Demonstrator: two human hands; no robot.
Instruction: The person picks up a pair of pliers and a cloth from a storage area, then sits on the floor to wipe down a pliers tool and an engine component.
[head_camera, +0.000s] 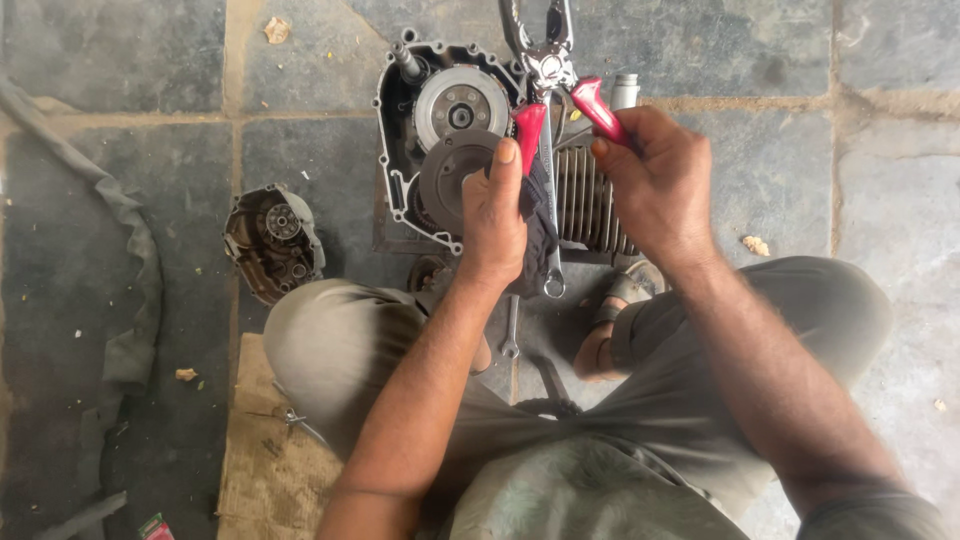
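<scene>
The left fingers are curled shut around one red handle of the pliers, thumb laid up along it; the same hand also seems to trap a dark rag and the spanner that hangs down from it. The right fingers pinch the other red handle, so the two handles stand spread apart in a V. From both sets of fingers the pliers run straight away from the person, long axis pointing up the frame, with the metal head lying beyond the far edge of the engine. The tips leave the frame at the top, so what they bite on I cannot tell.

The left hand sits directly over the engine's dark round clutch part, nearer the open case than the right hand, which hovers over the engine's finned cylinder. Both forearms reach forward from the person's knees, wrists level, palms turned inward to face each other.

Left of the engine, apart from it, a removed cover lies on the stone floor. Nearer the person than the engine, a second spanner rests between the feet.
</scene>
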